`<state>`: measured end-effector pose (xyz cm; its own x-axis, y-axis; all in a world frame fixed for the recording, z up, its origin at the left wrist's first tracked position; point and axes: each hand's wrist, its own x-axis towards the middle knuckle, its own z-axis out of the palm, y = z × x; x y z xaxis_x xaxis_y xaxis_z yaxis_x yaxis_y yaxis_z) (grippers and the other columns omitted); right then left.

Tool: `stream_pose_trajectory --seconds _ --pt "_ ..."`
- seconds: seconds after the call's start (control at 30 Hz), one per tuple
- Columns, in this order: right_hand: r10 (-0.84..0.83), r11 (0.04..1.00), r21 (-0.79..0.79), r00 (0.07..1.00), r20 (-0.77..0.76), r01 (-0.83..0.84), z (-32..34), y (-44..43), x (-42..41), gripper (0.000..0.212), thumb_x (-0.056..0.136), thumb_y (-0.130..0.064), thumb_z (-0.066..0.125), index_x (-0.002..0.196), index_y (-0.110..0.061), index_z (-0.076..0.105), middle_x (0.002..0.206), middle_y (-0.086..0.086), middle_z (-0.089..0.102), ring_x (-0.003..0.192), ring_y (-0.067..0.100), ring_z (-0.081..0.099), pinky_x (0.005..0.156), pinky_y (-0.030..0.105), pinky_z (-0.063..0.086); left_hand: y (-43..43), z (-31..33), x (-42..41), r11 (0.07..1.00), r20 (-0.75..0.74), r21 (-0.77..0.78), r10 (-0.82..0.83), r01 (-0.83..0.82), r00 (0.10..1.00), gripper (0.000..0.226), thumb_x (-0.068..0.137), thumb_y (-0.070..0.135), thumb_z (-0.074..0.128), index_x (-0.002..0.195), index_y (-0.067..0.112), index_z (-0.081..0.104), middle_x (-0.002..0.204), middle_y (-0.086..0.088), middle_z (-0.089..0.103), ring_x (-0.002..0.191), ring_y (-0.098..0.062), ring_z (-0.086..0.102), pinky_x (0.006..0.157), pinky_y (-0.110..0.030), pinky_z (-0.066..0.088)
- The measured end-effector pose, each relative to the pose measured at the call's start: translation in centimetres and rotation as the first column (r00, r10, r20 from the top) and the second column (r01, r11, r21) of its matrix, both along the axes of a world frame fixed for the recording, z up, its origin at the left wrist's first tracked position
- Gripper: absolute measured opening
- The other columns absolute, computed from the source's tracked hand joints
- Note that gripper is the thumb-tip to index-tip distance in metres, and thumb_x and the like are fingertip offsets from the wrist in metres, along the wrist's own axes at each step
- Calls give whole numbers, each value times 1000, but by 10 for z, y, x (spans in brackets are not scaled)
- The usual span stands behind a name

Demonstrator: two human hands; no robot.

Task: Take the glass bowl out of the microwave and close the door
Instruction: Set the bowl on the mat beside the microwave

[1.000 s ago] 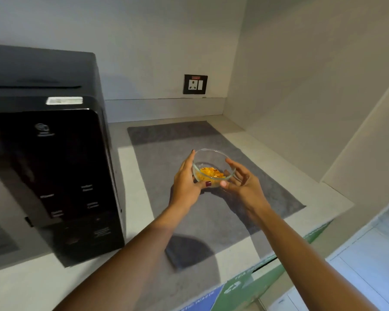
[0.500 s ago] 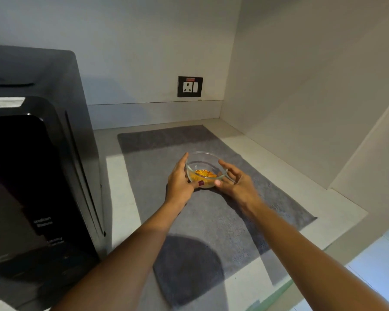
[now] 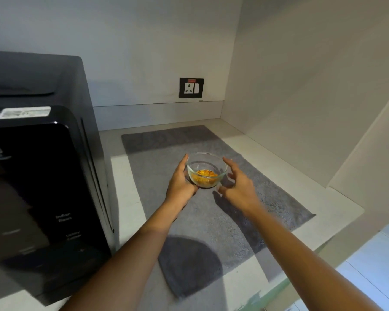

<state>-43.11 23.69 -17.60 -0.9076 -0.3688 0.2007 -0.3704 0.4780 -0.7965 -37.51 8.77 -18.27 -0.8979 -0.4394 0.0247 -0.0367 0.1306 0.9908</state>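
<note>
I'm reaching both forearms out over the table (image 3: 124,191), near to far. My left hand (image 3: 180,184) is cupping the left wall of the glass bowl (image 3: 206,169), its grip wrapping the glass. My right hand (image 3: 239,184) is sitting just right of the bowl, grip spread and fingers (image 3: 229,162) apart from the rim, gripping nothing. The bowl is standing upright on the grey mat (image 3: 213,212), yellow food inside, looks set down. The microwave (image 3: 38,176) is lying well to the left; its dark door panel (image 3: 27,198) is looming near the camera, looking not yet closed. My left hand is nearer it, so that hand is likely swinging left next. Farther back, the wall socket (image 3: 191,88).
</note>
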Motion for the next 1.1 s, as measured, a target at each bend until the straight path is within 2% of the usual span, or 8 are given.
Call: stream_pose_trajectory --seconds 0.13,0.2,0.37,0.43,0.53,0.63,0.93,1.1 --pt "-120 993 -44 957 -265 112 14 1 31 55 85 -1 64 134 -19 48 129 13 61 86 14 59 82 24 53 9 8 20 964 -86 -253 61 -81 994 67 88 3 60 144 27 32 154 -2 34 138 -23 37 104 -33 42" --pt "-166 986 -54 931 -324 157 24 2 50 42 87 -3 61 125 -19 57 119 12 65 87 14 59 82 32 57 14 12 36 954 -153 -284 55 -97 987 57 90 6 59 139 29 41 150 1 40 134 -17 42 96 -21 41" --pt "-197 975 -186 850 -488 119 47 5 107 25 87 -6 60 111 -12 65 108 6 67 98 20 61 81 27 51 24 26 93 935 -289 -326 39 -137 957 46 93 10 53 116 51 49 127 20 51 109 18 47 75 9 36" --pt "-174 977 -200 810 -560 71 55 6 134 23 87 -3 59 108 -8 66 106 6 69 100 19 59 84 24 49 28 35 121 927 -336 -331 59 -177 940 40 94 11 52 117 43 53 122 24 51 109 22 46 85 4 41" --pt "-154 977 -215 753 -640 17 64 6 173 21 87 -3 58 106 -4 66 104 9 70 98 21 60 86 16 44 34 50 165 917 -378 -333 84 -220 922 36 95 13 50 117 41 53 119 34 50 117 13 49 98 -19 50" --pt "-124 967 -245 726 -676 -63 73 1 213 23 90 -6 53 109 -4 65 107 8 69 104 18 59 90 25 49 37 67 209 885 -399 -382 101 -265 911 31 97 16 46 118 37 54 126 26 52 122 8 47 102 -24 49" --pt "-3 880 -347 728 -686 -324 108 -37 338 30 91 -1 54 120 -5 62 121 4 64 118 7 53 101 18 40 30 109 348 695 -480 -439 354 -569 803 20 96 11 47 107 18 63 122 7 58 118 -3 52 99 -17 43" --pt "134 784 -361 705 -697 -505 126 -68 399 32 90 2 55 121 -2 61 123 6 63 120 9 53 103 20 42 9 135 420 591 -463 -391 536 -706 706 14 95 11 48 94 15 61 101 8 57 98 14 51 81 0 37"
